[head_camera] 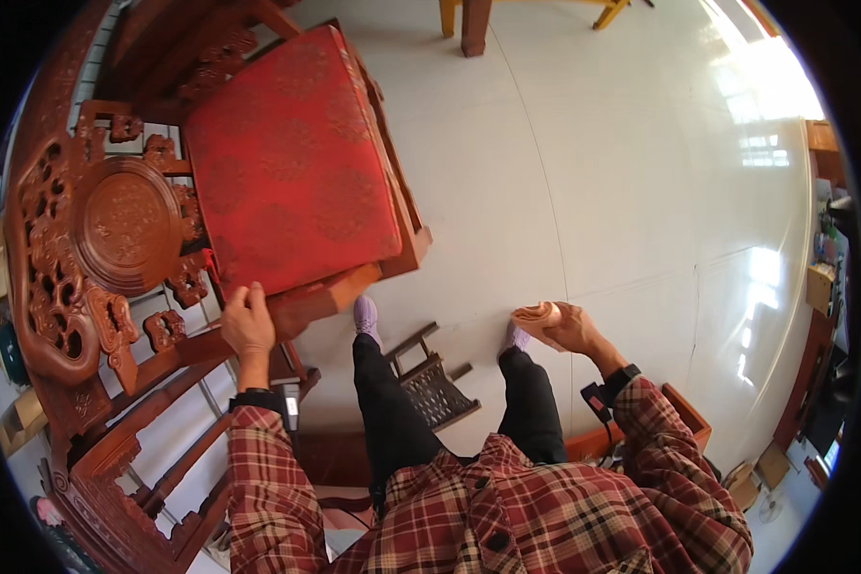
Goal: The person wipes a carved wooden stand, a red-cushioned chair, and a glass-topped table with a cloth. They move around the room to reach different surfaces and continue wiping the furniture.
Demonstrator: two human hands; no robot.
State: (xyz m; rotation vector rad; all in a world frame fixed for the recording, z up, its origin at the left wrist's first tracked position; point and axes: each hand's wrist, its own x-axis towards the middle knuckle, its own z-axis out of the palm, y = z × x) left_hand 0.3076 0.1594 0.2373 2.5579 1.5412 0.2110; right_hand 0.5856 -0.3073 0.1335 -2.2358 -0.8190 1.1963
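Note:
A red patterned seat cushion [294, 165] lies tilted on the seat of a carved wooden chair [402, 247]. My left hand [249, 323] pinches the cushion's near left corner, just above the chair's front rail; the fingertips are partly hidden. On the right, held above the floor near my shoe, a folded peach-coloured cloth [538, 316] is gripped in my right hand [577, 331]. The chair's carved backrest with a round medallion [125, 226] stands left of the cushion.
Between my legs is a small dark wooden stool [438, 391] with a woven-looking top. Glossy pale floor [631, 179] stretches to the right. Yellow and brown furniture legs [476, 32] stand at the far edge. An orange-brown wooden piece [685, 416] is beside my right sleeve.

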